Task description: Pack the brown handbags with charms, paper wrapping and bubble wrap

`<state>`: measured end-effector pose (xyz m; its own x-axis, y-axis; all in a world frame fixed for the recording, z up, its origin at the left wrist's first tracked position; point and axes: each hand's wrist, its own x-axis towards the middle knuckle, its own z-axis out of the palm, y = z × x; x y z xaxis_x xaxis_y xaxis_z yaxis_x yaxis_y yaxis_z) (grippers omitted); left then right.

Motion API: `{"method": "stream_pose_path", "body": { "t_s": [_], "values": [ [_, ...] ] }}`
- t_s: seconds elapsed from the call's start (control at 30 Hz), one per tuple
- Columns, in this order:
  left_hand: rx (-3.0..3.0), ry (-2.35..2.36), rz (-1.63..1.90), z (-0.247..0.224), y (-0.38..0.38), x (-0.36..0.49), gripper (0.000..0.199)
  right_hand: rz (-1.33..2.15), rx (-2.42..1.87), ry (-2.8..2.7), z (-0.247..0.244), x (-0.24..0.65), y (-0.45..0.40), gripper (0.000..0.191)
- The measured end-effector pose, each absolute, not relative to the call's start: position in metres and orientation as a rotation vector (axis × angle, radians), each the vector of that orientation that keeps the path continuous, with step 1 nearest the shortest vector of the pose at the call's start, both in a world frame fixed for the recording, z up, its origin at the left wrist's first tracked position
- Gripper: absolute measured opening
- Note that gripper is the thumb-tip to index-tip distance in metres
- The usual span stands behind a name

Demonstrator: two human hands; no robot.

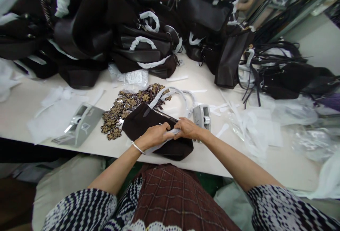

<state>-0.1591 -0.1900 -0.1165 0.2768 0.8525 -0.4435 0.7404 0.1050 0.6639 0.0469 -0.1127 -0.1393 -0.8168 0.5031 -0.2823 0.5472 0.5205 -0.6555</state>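
Observation:
A dark brown handbag lies at the table's front edge, with a white-wrapped handle arching away behind it. Across the bag's near side runs a second white-wrapped handle. My left hand, a bracelet on its wrist, has its fingers closed on this near handle. Close against it, my right hand pinches the same handle from the right. Gold and brown flower-shaped charms are heaped just left of the bag. A grey tape dispenser stands beyond my right hand.
Dark bags with white-wrapped handles are piled along the back. Another dispenser and white paper sheets lie left. Clear plastic and dark straps are at right. A person's arm shows at the back.

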Motion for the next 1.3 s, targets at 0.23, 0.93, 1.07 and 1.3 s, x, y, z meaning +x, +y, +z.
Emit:
{"method": "stream_pose_path", "body": {
  "t_s": [0.23, 0.93, 1.07, 1.3],
  "values": [
    [1.514, 1.263, 0.159, -0.115, -0.207, -0.217, 0.032, -1.225, 1.012, 2.666, -0.131, 0.044, -0.111, 0.035],
    [1.936, 1.552, 0.167, -0.104, -0.239, -0.209, 0.02, -1.443, 0.791, 2.68, -0.125, -0.008, -0.135, 0.033],
    [1.939, 1.521, 0.368, -0.106, -0.25, -0.216, 0.033, -1.678, 0.826, 2.559, -0.137, -0.006, -0.134, 0.03],
    [1.867, 1.647, 0.314, -0.094, -0.263, -0.207, 0.042, -1.773, 0.891, 2.467, -0.147, -0.009, -0.134, 0.025]
  ]
}}
